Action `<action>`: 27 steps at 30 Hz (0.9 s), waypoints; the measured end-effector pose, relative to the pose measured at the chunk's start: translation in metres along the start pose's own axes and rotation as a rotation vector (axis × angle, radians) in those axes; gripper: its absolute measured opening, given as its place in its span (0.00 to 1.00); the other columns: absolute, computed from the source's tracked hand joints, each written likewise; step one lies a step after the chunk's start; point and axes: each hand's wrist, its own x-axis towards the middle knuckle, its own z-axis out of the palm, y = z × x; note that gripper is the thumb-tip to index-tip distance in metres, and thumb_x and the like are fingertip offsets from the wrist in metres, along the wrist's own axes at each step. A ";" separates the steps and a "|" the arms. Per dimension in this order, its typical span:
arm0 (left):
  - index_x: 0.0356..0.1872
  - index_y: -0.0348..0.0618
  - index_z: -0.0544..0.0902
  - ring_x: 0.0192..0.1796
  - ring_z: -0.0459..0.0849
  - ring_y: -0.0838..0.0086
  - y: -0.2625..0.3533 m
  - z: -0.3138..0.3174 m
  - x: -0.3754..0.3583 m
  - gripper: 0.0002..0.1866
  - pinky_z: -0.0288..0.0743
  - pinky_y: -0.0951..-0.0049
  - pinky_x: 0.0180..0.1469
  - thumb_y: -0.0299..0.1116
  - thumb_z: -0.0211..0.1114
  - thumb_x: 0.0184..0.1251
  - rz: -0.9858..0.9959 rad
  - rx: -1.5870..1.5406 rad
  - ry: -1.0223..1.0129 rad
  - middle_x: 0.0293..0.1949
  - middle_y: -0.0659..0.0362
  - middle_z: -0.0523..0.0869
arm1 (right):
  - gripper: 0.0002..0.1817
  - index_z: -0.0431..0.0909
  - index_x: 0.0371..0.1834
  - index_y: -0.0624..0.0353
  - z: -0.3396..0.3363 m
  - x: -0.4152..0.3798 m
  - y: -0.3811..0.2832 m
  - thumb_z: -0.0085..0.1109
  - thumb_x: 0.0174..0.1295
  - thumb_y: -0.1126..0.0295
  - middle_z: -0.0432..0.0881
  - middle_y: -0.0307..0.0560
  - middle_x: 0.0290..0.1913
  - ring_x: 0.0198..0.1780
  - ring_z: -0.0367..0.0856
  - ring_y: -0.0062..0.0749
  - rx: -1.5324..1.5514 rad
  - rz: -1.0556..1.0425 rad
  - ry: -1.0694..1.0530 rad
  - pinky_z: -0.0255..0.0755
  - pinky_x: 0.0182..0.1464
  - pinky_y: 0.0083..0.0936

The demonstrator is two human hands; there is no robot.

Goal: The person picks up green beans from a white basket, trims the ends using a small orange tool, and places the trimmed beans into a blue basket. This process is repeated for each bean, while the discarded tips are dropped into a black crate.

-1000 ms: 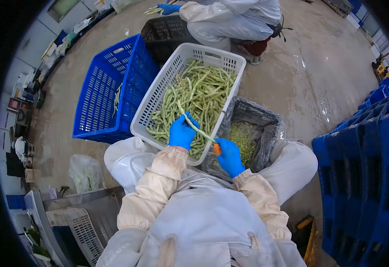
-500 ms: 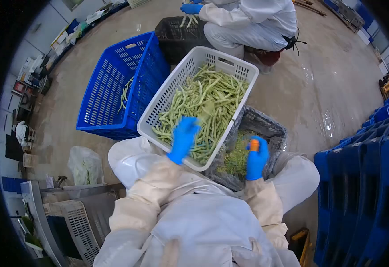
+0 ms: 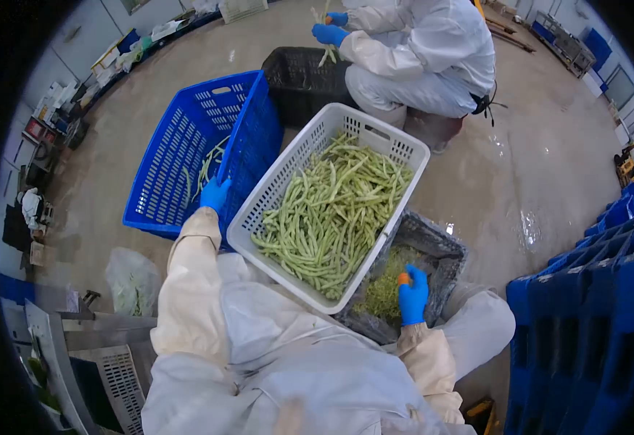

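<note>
My left hand (image 3: 215, 194), in a blue glove, is at the near end of the blue crate (image 3: 161, 148), close to a few long green beans (image 3: 212, 165) lying inside it. Its fingers look slightly apart, with nothing visible in them. My right hand (image 3: 413, 297), also gloved in blue, is closed around a small orange-ended tool (image 3: 404, 278); the rest of the tool is hidden. This hand hovers over a black-lined bin (image 3: 444, 254) with green trimmings (image 3: 384, 290) in it. Between my hands, a white perforated basket (image 3: 239, 230) holds a heap of green beans (image 3: 331, 210).
Across from me a co-worker in white (image 3: 422, 54) crouches at a black crate (image 3: 306, 83), blue gloves holding beans. Blue pallets (image 3: 585, 319) stand at the right. A plastic bag (image 3: 132, 283) and a metal frame (image 3: 48, 348) are at the left.
My left hand has moved from above the white basket left to the blue crate. My right hand stays over the bin with the orange-ended tool. The view has shifted slightly.
</note>
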 end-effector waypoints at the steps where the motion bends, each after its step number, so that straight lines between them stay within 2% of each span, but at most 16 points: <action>1: 0.44 0.37 0.76 0.43 0.80 0.47 0.020 -0.009 -0.012 0.25 0.72 0.52 0.45 0.52 0.56 0.60 -0.122 0.083 0.014 0.39 0.41 0.81 | 0.15 0.75 0.45 0.62 0.005 -0.003 0.009 0.55 0.52 0.76 0.77 0.53 0.43 0.47 0.75 0.43 0.062 0.082 -0.041 0.66 0.53 0.31; 2: 0.44 0.37 0.76 0.43 0.80 0.47 0.028 -0.009 -0.018 0.25 0.72 0.52 0.45 0.52 0.56 0.60 -0.121 0.074 0.015 0.39 0.41 0.81 | 0.14 0.75 0.45 0.63 0.008 -0.003 0.012 0.55 0.53 0.76 0.78 0.53 0.43 0.47 0.76 0.43 0.123 0.167 -0.085 0.67 0.53 0.31; 3: 0.41 0.38 0.76 0.41 0.80 0.47 0.032 -0.006 -0.023 0.23 0.72 0.52 0.43 0.51 0.55 0.61 -0.163 0.109 0.077 0.37 0.42 0.82 | 0.14 0.75 0.45 0.64 0.006 -0.003 0.007 0.55 0.55 0.74 0.79 0.52 0.41 0.44 0.78 0.38 0.117 0.147 -0.101 0.69 0.50 0.29; 5: 0.37 0.40 0.76 0.38 0.82 0.50 0.038 -0.005 -0.032 0.18 0.73 0.52 0.39 0.47 0.52 0.64 -0.199 0.201 0.143 0.34 0.45 0.83 | 0.13 0.75 0.45 0.64 0.005 0.000 0.000 0.55 0.55 0.74 0.79 0.51 0.42 0.44 0.78 0.36 0.135 0.163 -0.124 0.69 0.50 0.28; 9: 0.37 0.40 0.76 0.34 0.82 0.50 0.039 -0.012 -0.060 0.19 0.73 0.51 0.35 0.49 0.52 0.63 -0.147 0.255 0.179 0.31 0.46 0.82 | 0.13 0.76 0.44 0.64 0.011 0.002 -0.023 0.54 0.55 0.76 0.80 0.49 0.40 0.42 0.78 0.32 0.247 0.259 -0.206 0.70 0.48 0.26; 12: 0.36 0.41 0.76 0.33 0.82 0.49 0.034 -0.013 -0.072 0.19 0.73 0.51 0.34 0.49 0.52 0.63 -0.103 0.277 0.144 0.29 0.46 0.82 | 0.12 0.76 0.43 0.64 0.019 -0.003 -0.019 0.52 0.54 0.77 0.81 0.48 0.39 0.41 0.78 0.31 0.272 0.162 -0.260 0.70 0.46 0.25; 18: 0.35 0.44 0.75 0.30 0.81 0.49 0.029 -0.020 -0.084 0.18 0.72 0.50 0.32 0.49 0.52 0.63 0.030 0.264 0.144 0.25 0.47 0.82 | 0.11 0.77 0.40 0.64 0.012 -0.006 -0.022 0.52 0.54 0.78 0.81 0.48 0.37 0.38 0.78 0.30 0.247 0.175 -0.288 0.71 0.43 0.25; 19: 0.38 0.43 0.76 0.33 0.81 0.49 0.031 -0.024 -0.084 0.17 0.72 0.51 0.35 0.48 0.55 0.62 -0.007 0.226 0.070 0.30 0.46 0.82 | 0.11 0.77 0.40 0.64 0.012 -0.005 -0.021 0.52 0.54 0.78 0.81 0.48 0.37 0.38 0.78 0.30 0.244 0.183 -0.292 0.71 0.43 0.25; 20: 0.38 0.43 0.76 0.33 0.81 0.49 0.035 -0.024 -0.082 0.17 0.72 0.51 0.35 0.48 0.55 0.62 -0.012 0.231 0.057 0.30 0.46 0.82 | 0.10 0.78 0.39 0.65 0.012 -0.005 -0.020 0.51 0.54 0.79 0.81 0.45 0.35 0.38 0.78 0.27 0.267 0.198 -0.262 0.70 0.42 0.24; 22: 0.42 0.42 0.77 0.40 0.79 0.52 0.042 -0.020 -0.081 0.18 0.71 0.55 0.41 0.45 0.60 0.58 0.366 0.141 0.425 0.36 0.48 0.81 | 0.10 0.78 0.38 0.66 0.013 -0.007 -0.021 0.49 0.55 0.80 0.81 0.42 0.33 0.37 0.77 0.24 0.287 0.233 -0.248 0.70 0.41 0.22; 24: 0.44 0.42 0.77 0.44 0.77 0.55 0.107 -0.039 -0.095 0.19 0.69 0.59 0.45 0.42 0.64 0.54 0.570 0.213 0.537 0.41 0.50 0.80 | 0.09 0.78 0.38 0.64 0.009 -0.004 -0.029 0.51 0.54 0.79 0.81 0.46 0.34 0.37 0.78 0.29 0.255 0.282 -0.298 0.70 0.43 0.25; 25: 0.43 0.42 0.77 0.44 0.77 0.56 0.122 -0.025 -0.100 0.19 0.69 0.58 0.44 0.41 0.64 0.53 0.617 0.099 0.385 0.41 0.50 0.80 | 0.09 0.78 0.38 0.64 0.008 -0.004 -0.031 0.51 0.54 0.79 0.81 0.46 0.34 0.37 0.78 0.29 0.249 0.292 -0.308 0.70 0.43 0.25; 27: 0.43 0.42 0.77 0.44 0.77 0.55 0.135 0.014 -0.108 0.18 0.70 0.58 0.44 0.41 0.63 0.53 0.685 -0.037 0.065 0.40 0.50 0.80 | 0.09 0.78 0.38 0.66 0.012 -0.002 -0.034 0.51 0.55 0.80 0.80 0.42 0.33 0.38 0.76 0.23 0.214 0.201 -0.303 0.70 0.44 0.22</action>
